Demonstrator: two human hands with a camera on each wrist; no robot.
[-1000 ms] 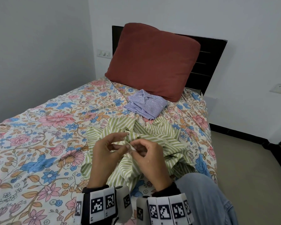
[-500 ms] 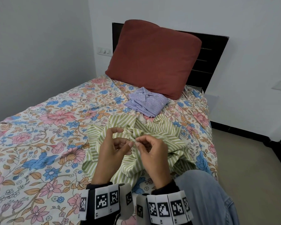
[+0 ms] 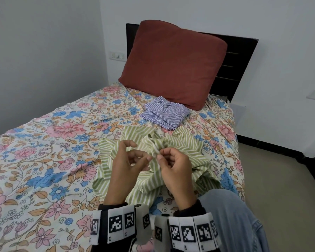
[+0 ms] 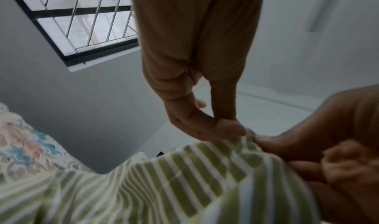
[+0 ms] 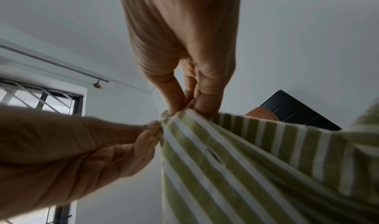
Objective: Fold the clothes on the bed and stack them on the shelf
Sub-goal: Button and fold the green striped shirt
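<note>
A green-and-white striped shirt point(image 3: 182, 148) lies crumpled on the floral bed sheet point(image 3: 44, 142), close to me. My left hand point(image 3: 148, 158) and right hand point(image 3: 160, 155) meet above its middle. Each pinches a raised edge of the fabric between thumb and fingers. In the left wrist view my left hand point(image 4: 235, 130) nips the striped shirt point(image 4: 164, 179). In the right wrist view my right hand point(image 5: 180, 111) pinches the shirt point(image 5: 256, 162) just above a buttonhole point(image 5: 213, 155). A folded blue striped shirt point(image 3: 164, 115) rests farther up the bed.
A large red pillow point(image 3: 173, 64) leans on the black headboard point(image 3: 235, 66) behind the folded shirt. My knee in blue jeans point(image 3: 231, 215) is at the bed's right edge, with bare floor point(image 3: 280, 179) beyond. Walls close the left and far sides.
Both hands still pinch the green striped shirt's edge. The pinch point has shifted slightly away from me, and the fabric bunches more between the fingers.
</note>
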